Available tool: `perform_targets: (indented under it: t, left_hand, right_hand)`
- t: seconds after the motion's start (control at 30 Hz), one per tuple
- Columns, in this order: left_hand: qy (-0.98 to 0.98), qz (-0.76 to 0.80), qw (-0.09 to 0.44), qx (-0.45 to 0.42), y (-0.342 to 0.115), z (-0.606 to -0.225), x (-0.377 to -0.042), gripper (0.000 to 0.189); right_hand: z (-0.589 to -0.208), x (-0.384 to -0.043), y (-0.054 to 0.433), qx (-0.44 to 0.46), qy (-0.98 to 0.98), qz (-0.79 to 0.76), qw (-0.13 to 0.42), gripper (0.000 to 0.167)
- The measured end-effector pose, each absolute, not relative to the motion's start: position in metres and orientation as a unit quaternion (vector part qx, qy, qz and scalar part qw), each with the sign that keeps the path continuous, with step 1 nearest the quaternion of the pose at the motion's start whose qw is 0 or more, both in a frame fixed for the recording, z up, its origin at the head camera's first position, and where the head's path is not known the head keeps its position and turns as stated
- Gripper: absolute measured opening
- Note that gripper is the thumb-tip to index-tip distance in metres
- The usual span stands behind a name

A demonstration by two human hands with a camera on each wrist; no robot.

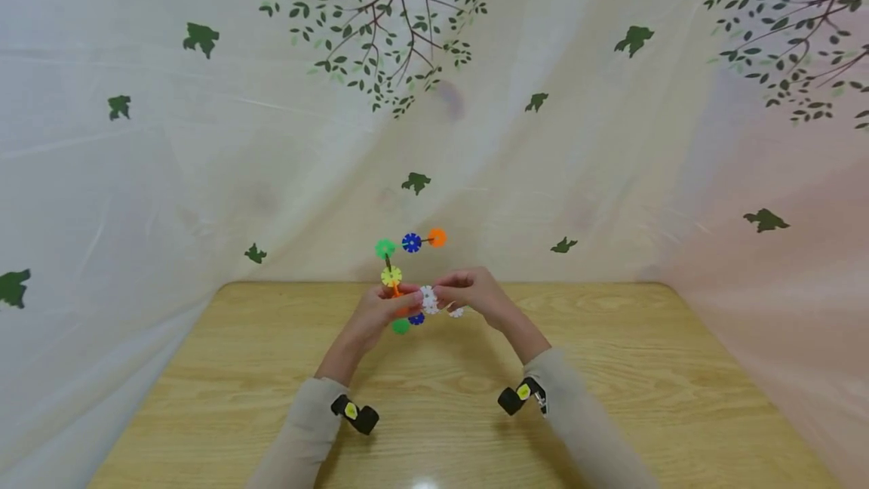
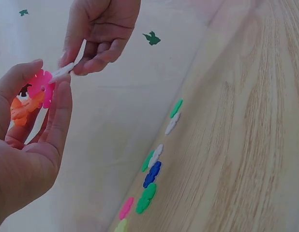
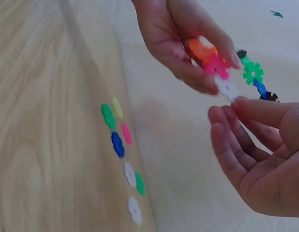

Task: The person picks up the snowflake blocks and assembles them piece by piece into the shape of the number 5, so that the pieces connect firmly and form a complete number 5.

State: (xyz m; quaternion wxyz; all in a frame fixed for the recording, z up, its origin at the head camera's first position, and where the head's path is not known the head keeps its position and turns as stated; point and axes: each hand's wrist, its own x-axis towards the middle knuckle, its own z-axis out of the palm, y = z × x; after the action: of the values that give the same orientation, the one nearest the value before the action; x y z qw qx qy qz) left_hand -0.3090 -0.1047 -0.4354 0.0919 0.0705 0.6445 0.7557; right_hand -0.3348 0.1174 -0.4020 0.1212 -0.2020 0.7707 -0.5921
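Note:
A chain of notched plastic snowflake discs is held up over the far part of the table. My left hand (image 1: 372, 315) grips it around a pink disc (image 2: 41, 88), with an orange disc (image 2: 24, 110) beside that one. My right hand (image 1: 483, 299) pinches a white disc (image 3: 227, 90) between thumb and forefinger. In the right wrist view the white disc's edge meets the pink disc's edge. Beyond my left hand the chain curves up through a yellow disc (image 1: 391, 276), a green disc (image 1: 385, 248), a blue disc (image 1: 411, 242) and an orange end disc (image 1: 437, 238).
Loose discs lie along the wooden table's (image 1: 597, 398) far edge: a blue disc (image 3: 118, 144), a pink disc (image 3: 127, 134), a yellow disc (image 3: 117, 108), several green and white ones. A pale curtain (image 1: 326, 172) printed with leaves hangs behind.

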Motion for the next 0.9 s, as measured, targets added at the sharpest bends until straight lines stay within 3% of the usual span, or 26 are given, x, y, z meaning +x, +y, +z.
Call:
perform_targets:
  t: [0.2,0.43,0.9]
  left_hand:
    - [0.654,0.743,0.119,0.084,-0.110,-0.434,-0.309,0.007]
    - [0.663,0.727,0.140,0.115,-0.119,-0.438,-0.312,0.005]
    - [0.681,0.705,0.159,0.118,-0.123,-0.439,-0.314,0.019]
  right_hand:
    - [-0.396,-0.354,0.143,-0.220,0.818,-0.509,0.151,0.028]
    - [-0.401,-0.373,0.167,-0.246,0.856,-0.432,0.141,0.023]
    - [-0.444,-0.395,0.180,-0.217,0.888,-0.380,0.138,0.034]
